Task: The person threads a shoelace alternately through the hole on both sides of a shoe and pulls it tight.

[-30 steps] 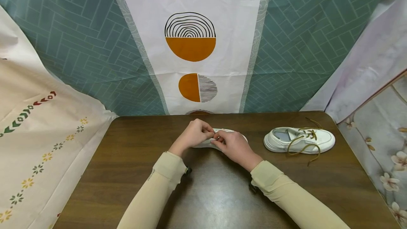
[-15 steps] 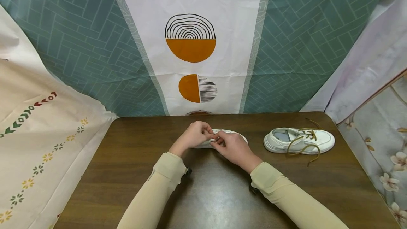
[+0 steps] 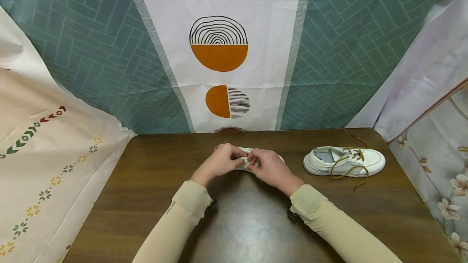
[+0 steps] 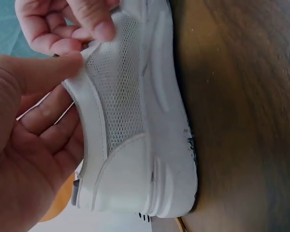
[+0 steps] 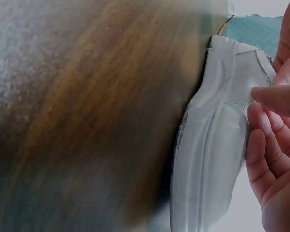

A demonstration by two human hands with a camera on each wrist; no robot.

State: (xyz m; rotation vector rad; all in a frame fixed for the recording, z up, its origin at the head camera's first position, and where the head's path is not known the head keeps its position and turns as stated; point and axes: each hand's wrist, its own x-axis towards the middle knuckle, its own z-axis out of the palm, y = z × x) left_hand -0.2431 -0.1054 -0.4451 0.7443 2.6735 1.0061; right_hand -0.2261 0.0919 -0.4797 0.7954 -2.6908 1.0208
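Observation:
A white sneaker (image 4: 121, 87) with a mesh side panel stands on the table between my two hands, its heel to the left and toe to the right. My left hand (image 3: 220, 161) grips its upper edge, the thumb on the collar and the other fingers behind it. Close by, my right hand (image 3: 270, 169) pinches the edge further forward, with its thumb (image 5: 267, 95) over the mesh and the fingers curled behind. A bit of brown lace (image 4: 180, 224) shows past the heel. Both hands hide the lacing area in the head view.
A second white sneaker (image 3: 373, 161) with loosely threaded brown laces (image 3: 360, 170) lies at the right of the dark wooden table (image 3: 146, 198). Patterned cloth (image 3: 157, 104) hangs behind the far edge, with more cloth at both sides.
My fingertips were close together over the sneaker; now a small gap lies between the hands. The left hand has drawn slightly left and down. The other sneaker stays put.

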